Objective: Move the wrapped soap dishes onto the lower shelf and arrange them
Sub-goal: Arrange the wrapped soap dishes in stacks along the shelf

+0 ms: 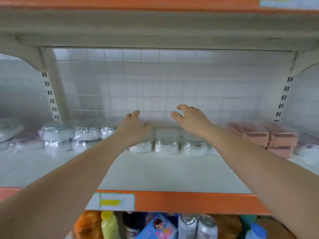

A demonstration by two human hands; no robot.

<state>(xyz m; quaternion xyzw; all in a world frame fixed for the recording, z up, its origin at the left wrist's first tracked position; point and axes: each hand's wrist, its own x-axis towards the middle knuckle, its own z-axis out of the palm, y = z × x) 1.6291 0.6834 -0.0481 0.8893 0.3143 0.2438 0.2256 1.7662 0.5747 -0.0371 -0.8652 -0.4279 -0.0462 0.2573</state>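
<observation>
**A:** Where were the wrapped soap dishes (166, 141) relative to the hands?

**B:** They stood in a row along the back of the white shelf (164, 171), against the wire grid (155, 87). The left hand (133, 125) was over the leftmost dish of the middle group, its fingers (135, 113) bent down behind that dish; the blur kept me from telling whether they actually gripped it. The right hand (191, 120) hovered above the dishes to the right, fingers (183, 106) spread and loosely curled, holding nothing.

**A:** How many could you count?

**B:** Three clear-wrapped white dishes showed plainly in the middle, with a sliver of another by the right forearm. To the left were two stacks of two, more wrapped ones behind and farther out, too smeared to count. On the right sat about four pink wrapped blocks (264, 135), stacked.

**A:** Which way did they point?

**B:** The middle dishes stood flat, each long axis running front to back, side by side and nearly touching. The left stacks looked rounder; I could not tell their axis.

**A:** Anything around that?

**B:** An orange shelf edge (189, 201) with a price label (117, 201), and below it bottles, two cans (198, 226) and a blue packet (158, 226).
</observation>
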